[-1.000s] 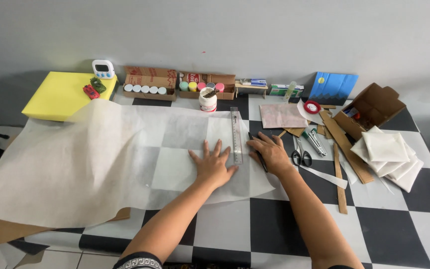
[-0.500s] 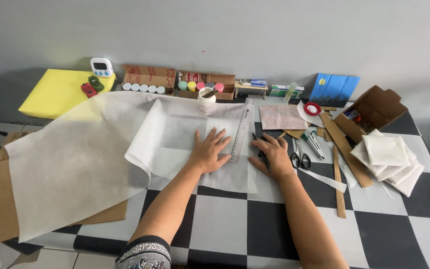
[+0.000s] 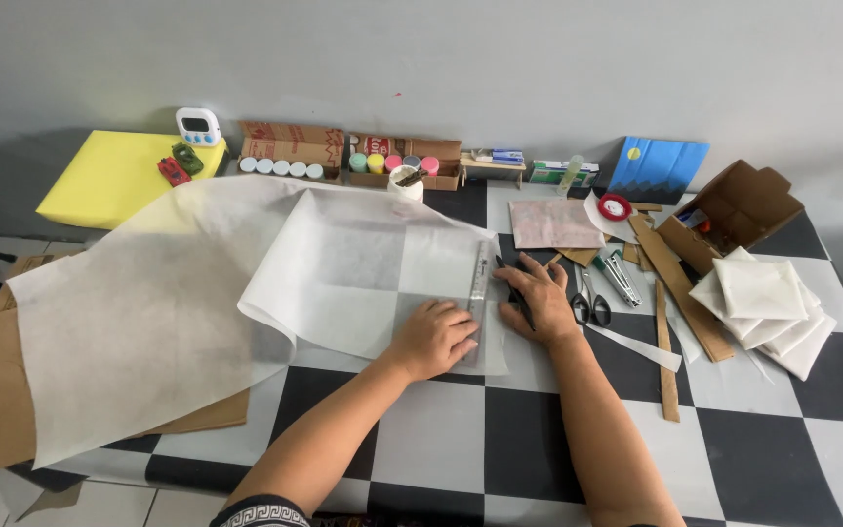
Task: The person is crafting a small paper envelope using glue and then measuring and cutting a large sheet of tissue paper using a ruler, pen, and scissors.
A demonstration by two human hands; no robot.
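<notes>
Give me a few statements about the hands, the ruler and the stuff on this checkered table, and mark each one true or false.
1. The left hand presses on the white sheet beside the clear ruler. True.
2. The right hand holds the scissors. False: the scissors lie on the table just right of that hand, which holds a thin dark tool.
3. The yellow block sits at the far left of the table. True.
4. The open cardboard box stands on the white sheet. False: it stands at the far right, off the sheet.
</notes>
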